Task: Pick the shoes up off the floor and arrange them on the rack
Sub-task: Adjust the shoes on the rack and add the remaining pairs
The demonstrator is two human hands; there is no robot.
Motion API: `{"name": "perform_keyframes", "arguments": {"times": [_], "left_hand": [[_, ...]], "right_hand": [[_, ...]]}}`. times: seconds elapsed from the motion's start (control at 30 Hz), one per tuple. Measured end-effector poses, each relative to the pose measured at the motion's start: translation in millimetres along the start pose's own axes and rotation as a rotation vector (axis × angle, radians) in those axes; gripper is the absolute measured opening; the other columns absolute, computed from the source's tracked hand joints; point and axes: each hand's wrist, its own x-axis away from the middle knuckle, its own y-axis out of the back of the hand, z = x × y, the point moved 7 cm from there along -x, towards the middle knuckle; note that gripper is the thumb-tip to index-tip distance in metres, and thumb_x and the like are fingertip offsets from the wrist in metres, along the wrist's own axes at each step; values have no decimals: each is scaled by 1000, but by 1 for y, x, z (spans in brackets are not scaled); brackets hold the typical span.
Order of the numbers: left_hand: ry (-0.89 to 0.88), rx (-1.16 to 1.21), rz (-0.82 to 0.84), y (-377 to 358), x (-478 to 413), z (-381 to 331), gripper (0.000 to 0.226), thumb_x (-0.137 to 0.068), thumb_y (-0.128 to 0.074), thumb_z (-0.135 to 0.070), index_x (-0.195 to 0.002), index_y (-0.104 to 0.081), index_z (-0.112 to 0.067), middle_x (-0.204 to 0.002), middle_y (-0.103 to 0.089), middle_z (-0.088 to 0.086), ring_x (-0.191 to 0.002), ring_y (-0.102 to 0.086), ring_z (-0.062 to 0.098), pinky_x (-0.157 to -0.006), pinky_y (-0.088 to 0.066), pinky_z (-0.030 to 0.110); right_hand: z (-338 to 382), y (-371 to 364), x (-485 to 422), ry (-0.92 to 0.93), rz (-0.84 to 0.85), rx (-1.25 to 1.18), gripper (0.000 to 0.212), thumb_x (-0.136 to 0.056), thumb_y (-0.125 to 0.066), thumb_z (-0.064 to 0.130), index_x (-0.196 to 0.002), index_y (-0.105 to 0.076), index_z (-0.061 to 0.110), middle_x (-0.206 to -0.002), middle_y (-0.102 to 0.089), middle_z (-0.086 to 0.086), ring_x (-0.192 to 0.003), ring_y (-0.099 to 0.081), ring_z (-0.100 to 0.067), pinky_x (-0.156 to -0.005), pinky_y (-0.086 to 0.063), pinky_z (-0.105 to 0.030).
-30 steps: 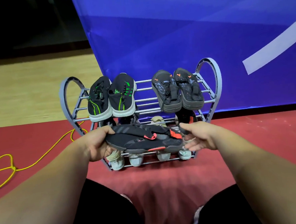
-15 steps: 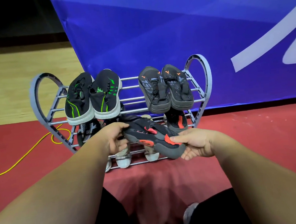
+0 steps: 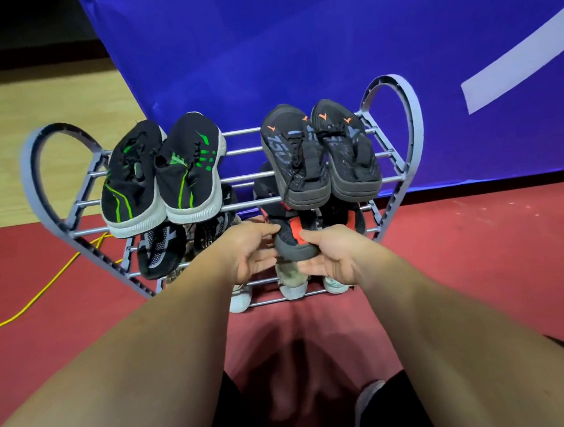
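Both hands grasp one black shoe with red patches [image 3: 292,242] by its heel end at the right half of the middle shelf of the grey rack with heart-shaped side frames and metal rods [image 3: 396,114]. The left hand [image 3: 253,248] pinches it, thumb on top and fingers beneath. The right hand [image 3: 329,253] holds it with the thumb on a red patch. Its black-and-red mate [image 3: 346,214] lies just beside it at the shelf's right end.

On the top shelf, black knit sneakers with green stripes and white soles [image 3: 163,181] lie at the left end. Dark grey sneakers with orange marks [image 3: 320,158] lie at the right end, and their blue lettering is too blurred to read. Black-and-white patterned sneakers [image 3: 159,250] fill the middle shelf's left end, and pale shoes with light toes [image 3: 291,278] sit on the bottom shelf.
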Motion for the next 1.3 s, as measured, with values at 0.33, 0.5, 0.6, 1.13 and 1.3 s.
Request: {"name": "perform_keyframes", "arguments": {"times": [0.33, 0.5, 0.6, 1.13, 1.3], "left_hand": [[-269, -584, -178, 6, -15, -4, 35, -72, -90, -27, -94, -63, -22, -93, -73, -3, -79, -66, 10, -80, -55, 27], [-204, -1047, -267, -4, -8, 2, 118, -33, -72, -82, -134, -53, -24, -136, -56, 9, -132, -47, 32, -110, -41, 42], [-184, -1083, -318, -11, -11, 4, 125, -34, -74, -85, -138, -48, -20, -138, -48, 12, -136, -37, 34, -113, -36, 46], [-321, -952, -324, -17, -37, 6, 89, -35, -79, -70, -112, -59, -30, -109, -69, -10, -100, -67, 15, -92, -56, 40], [-353, -920, -292, -33, -35, 1, 87, -51, -85, -61, -122, -55, -21, -114, -69, -5, -105, -67, 20, -94, -55, 40]], "right_hand": [[3, 18, 0, -51, -139, 416, 31, -94, -70, 30, -110, -62, 5, -96, -65, -18, -70, -73, -35, -60, -64, -41], [53, 66, 24, 282, -508, 748, 27, -88, -55, 26, -80, -66, 2, -76, -71, -14, -79, -70, -39, -65, -51, -34], [52, 95, 27, 316, -645, 710, 20, -90, -54, 26, -97, -61, 8, -94, -67, -13, -90, -59, -37, -72, -39, -34], [-6, 94, -24, 21, -304, -63, 35, -103, -46, 19, -137, -50, 28, -120, -70, -15, -83, -76, -35, -57, -64, -36], [-8, 98, -27, 16, -290, -97, 42, -103, -48, 17, -144, -48, 29, -117, -72, -14, -81, -76, -34, -56, -62, -34]]}}
